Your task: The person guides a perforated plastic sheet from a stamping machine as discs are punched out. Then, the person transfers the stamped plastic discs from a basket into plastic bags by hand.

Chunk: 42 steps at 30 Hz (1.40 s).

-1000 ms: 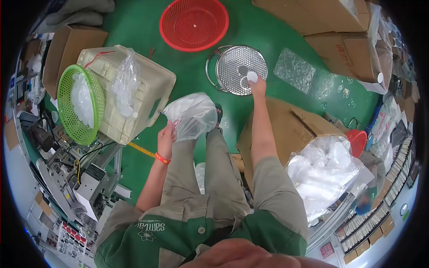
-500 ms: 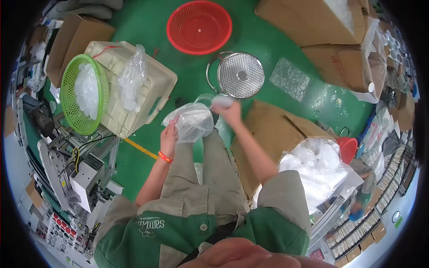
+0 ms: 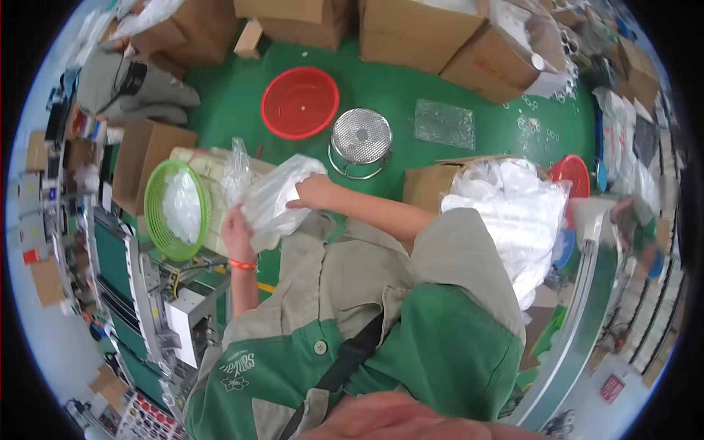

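Observation:
A clear plastic bag (image 3: pixel 268 196) with whitish contents stretches between my hands at lap height, over the edge of the cream plastic crate (image 3: pixel 209 163). My left hand (image 3: pixel 236 233), with an orange wristband, grips the bag's lower left end. My right hand (image 3: pixel 315 192) reaches across and closes on its right side; the bag's folds partly hide those fingertips. Another clear bag (image 3: pixel 236 174) lies on the crate just beyond the held one. A green basket (image 3: pixel 158 213) of translucent white pieces (image 3: pixel 182 207) stands at the left.
Ahead on the green floor are a red basin (image 3: pixel 301 103), a round metal stool (image 3: pixel 361 138) and a flat clear plastic sheet (image 3: pixel 444 123). At my right, white plastic bags (image 3: pixel 506 213) fill a carton (image 3: pixel 429 187). Machine equipment (image 3: pixel 192 323) stands at the left; cartons (image 3: pixel 418 37) line the back.
My view has turned left. Both hands and the bag have moved left toward the crate. My right hand, apart from the bag and blurred around something whitish before, is now on the bag.

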Each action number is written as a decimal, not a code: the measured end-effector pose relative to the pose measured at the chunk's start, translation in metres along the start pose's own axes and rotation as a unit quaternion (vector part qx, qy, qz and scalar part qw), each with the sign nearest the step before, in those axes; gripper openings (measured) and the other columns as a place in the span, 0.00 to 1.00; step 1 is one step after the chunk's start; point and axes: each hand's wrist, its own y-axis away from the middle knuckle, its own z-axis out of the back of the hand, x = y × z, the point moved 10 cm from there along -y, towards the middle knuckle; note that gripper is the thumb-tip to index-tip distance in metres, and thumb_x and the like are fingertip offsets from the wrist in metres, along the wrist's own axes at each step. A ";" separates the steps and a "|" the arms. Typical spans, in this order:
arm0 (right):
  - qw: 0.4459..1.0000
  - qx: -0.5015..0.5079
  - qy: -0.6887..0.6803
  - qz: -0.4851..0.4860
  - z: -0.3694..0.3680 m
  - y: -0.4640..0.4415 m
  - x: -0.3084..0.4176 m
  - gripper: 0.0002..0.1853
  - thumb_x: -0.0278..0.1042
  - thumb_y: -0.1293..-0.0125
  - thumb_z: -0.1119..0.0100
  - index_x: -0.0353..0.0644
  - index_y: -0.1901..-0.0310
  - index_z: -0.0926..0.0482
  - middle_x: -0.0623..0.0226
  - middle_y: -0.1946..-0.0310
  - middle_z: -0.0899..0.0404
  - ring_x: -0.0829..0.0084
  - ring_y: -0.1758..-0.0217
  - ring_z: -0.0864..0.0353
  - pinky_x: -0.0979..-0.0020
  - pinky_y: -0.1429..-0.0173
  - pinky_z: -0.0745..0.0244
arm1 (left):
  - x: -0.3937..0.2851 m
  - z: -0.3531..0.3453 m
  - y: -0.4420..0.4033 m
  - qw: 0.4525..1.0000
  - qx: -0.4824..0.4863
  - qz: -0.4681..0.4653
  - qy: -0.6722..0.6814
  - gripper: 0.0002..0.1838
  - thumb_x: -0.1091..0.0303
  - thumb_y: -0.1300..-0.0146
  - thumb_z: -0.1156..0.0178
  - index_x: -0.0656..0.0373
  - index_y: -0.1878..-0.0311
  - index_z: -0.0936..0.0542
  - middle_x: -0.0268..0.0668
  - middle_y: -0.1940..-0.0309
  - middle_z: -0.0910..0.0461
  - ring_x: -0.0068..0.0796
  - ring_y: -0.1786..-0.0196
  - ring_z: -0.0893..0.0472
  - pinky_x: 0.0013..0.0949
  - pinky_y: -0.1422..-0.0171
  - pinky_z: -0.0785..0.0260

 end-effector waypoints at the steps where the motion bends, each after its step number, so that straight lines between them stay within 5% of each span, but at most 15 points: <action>1: 0.984 0.176 -0.021 0.023 -0.008 0.021 0.009 0.29 0.55 0.48 0.44 0.37 0.54 0.28 0.54 0.61 0.26 0.60 0.56 0.27 0.64 0.56 0.29 | -0.012 0.014 -0.008 0.999 0.007 -0.035 -0.002 0.15 0.60 0.35 0.54 0.58 0.53 0.24 0.17 0.84 0.47 0.07 0.83 0.47 0.16 0.83 0.56; 3: 0.985 0.146 -0.046 0.075 0.010 0.057 0.023 0.24 0.49 0.50 0.41 0.39 0.57 0.27 0.58 0.61 0.26 0.62 0.52 0.29 0.67 0.54 0.29 | -0.035 0.041 -0.021 0.999 -0.014 -0.029 0.021 0.16 0.59 0.35 0.53 0.60 0.54 0.24 0.18 0.84 0.46 0.07 0.85 0.48 0.16 0.85 0.58; 6: 0.948 -0.201 -0.083 0.233 0.087 0.132 0.069 0.06 0.30 0.53 0.41 0.41 0.73 0.25 0.66 0.68 0.23 0.66 0.51 0.31 0.68 0.51 0.31 | -0.088 0.044 -0.023 0.996 0.014 -0.063 -0.064 0.14 0.60 0.37 0.51 0.60 0.58 0.23 0.19 0.86 0.46 0.08 0.87 0.48 0.18 0.85 0.60; 11: 0.893 -0.429 -0.106 0.081 0.119 0.198 0.064 0.05 0.29 0.54 0.39 0.45 0.73 0.23 0.73 0.70 0.24 0.70 0.54 0.32 0.65 0.51 0.39 | -0.158 0.003 0.018 0.870 0.116 -0.291 -0.381 0.14 0.63 0.39 0.51 0.61 0.61 0.19 0.25 0.85 0.30 0.11 0.81 0.41 0.21 0.77 0.50; 15: 0.794 -0.503 -0.342 -0.009 0.072 0.221 0.034 0.52 0.41 0.65 0.27 0.39 0.38 0.47 0.56 0.37 0.47 0.60 0.34 0.50 0.62 0.34 0.52 | -0.169 -0.018 0.084 0.884 0.244 -0.335 -0.219 0.13 0.65 0.40 0.50 0.62 0.63 0.20 0.31 0.80 0.22 0.16 0.79 0.33 0.26 0.75 0.43; 16: 0.843 -0.416 -0.340 -0.033 0.033 0.202 0.024 0.70 0.48 0.73 0.24 0.36 0.36 0.70 0.54 0.33 0.68 0.57 0.30 0.64 0.62 0.30 0.63 | -0.161 -0.018 0.104 0.886 0.264 -0.330 -0.192 0.12 0.65 0.41 0.50 0.62 0.65 0.21 0.34 0.81 0.24 0.20 0.80 0.31 0.28 0.74 0.42; 17: 0.856 -0.400 -0.328 -0.025 0.001 0.195 0.021 0.70 0.48 0.73 0.24 0.36 0.36 0.70 0.54 0.33 0.68 0.57 0.30 0.64 0.62 0.30 0.63 | -0.158 -0.017 0.122 0.885 0.282 -0.332 -0.165 0.11 0.65 0.41 0.49 0.62 0.66 0.21 0.36 0.82 0.25 0.24 0.80 0.30 0.30 0.74 0.41; 19: 0.908 -0.315 -0.275 -0.023 -0.044 0.170 0.040 0.64 0.48 0.72 0.24 0.38 0.36 0.59 0.54 0.35 0.60 0.58 0.31 0.61 0.63 0.31 0.60 | -0.144 -0.019 0.156 0.848 0.349 -0.286 -0.277 0.11 0.64 0.42 0.49 0.62 0.69 0.23 0.42 0.83 0.29 0.33 0.80 0.30 0.32 0.74 0.40; 23: 0.900 -0.113 -0.414 0.077 -0.095 0.110 0.138 0.35 0.42 0.58 0.32 0.40 0.47 0.34 0.56 0.48 0.34 0.62 0.42 0.38 0.64 0.41 0.41 | -0.125 0.003 0.180 0.838 0.379 -0.317 -0.230 0.11 0.66 0.40 0.50 0.63 0.66 0.22 0.38 0.82 0.29 0.22 0.80 0.33 0.26 0.74 0.40; 26: 0.913 -0.218 -0.336 0.073 -0.101 0.090 0.169 0.23 0.35 0.51 0.40 0.39 0.52 0.31 0.58 0.53 0.30 0.64 0.48 0.32 0.65 0.46 0.37 | -0.112 0.016 0.190 0.823 0.445 -0.318 -0.151 0.10 0.68 0.41 0.49 0.62 0.66 0.21 0.35 0.79 0.26 0.19 0.75 0.32 0.25 0.69 0.38; 30: 0.854 -0.375 -0.360 0.039 -0.022 0.149 0.200 0.16 0.30 0.46 0.47 0.39 0.54 0.28 0.58 0.58 0.26 0.64 0.53 0.27 0.66 0.49 0.34 | -0.130 0.072 0.166 0.830 0.479 -0.276 -0.073 0.25 0.59 0.50 0.38 0.62 0.49 0.27 0.41 0.53 0.27 0.30 0.52 0.28 0.30 0.49 0.37; 32: 0.880 -0.345 -0.326 0.002 -0.030 0.153 0.200 0.18 0.30 0.46 0.46 0.39 0.52 0.29 0.59 0.56 0.26 0.64 0.51 0.28 0.66 0.47 0.35 | -0.159 0.094 0.169 0.770 0.425 -0.459 -0.125 0.43 0.57 0.61 0.31 0.56 0.39 0.38 0.43 0.38 0.43 0.36 0.38 0.40 0.35 0.38 0.46; 33: 0.881 -0.318 -0.351 -0.015 -0.025 0.158 0.209 0.20 0.30 0.46 0.45 0.38 0.50 0.29 0.59 0.53 0.27 0.66 0.50 0.29 0.67 0.45 0.36 | -0.134 0.082 0.172 0.732 0.504 -0.421 -0.180 0.54 0.53 0.69 0.27 0.55 0.37 0.45 0.45 0.34 0.57 0.40 0.32 0.52 0.38 0.32 0.58; 36: 0.773 -0.335 -0.538 -0.015 -0.049 0.152 0.207 0.20 0.31 0.47 0.45 0.38 0.50 0.29 0.59 0.54 0.27 0.67 0.50 0.29 0.67 0.46 0.35 | -0.080 0.052 0.198 0.752 0.558 -0.339 -0.085 0.53 0.52 0.71 0.26 0.59 0.39 0.42 0.46 0.36 0.50 0.42 0.35 0.45 0.40 0.34 0.52; 42: 0.878 -0.373 -0.292 0.076 0.032 0.196 0.263 0.18 0.29 0.52 0.40 0.38 0.56 0.27 0.61 0.61 0.25 0.68 0.57 0.25 0.70 0.55 0.31 | -0.097 0.034 0.233 0.704 0.517 -0.475 -0.108 0.45 0.54 0.64 0.29 0.61 0.42 0.38 0.45 0.40 0.41 0.42 0.39 0.40 0.39 0.36 0.48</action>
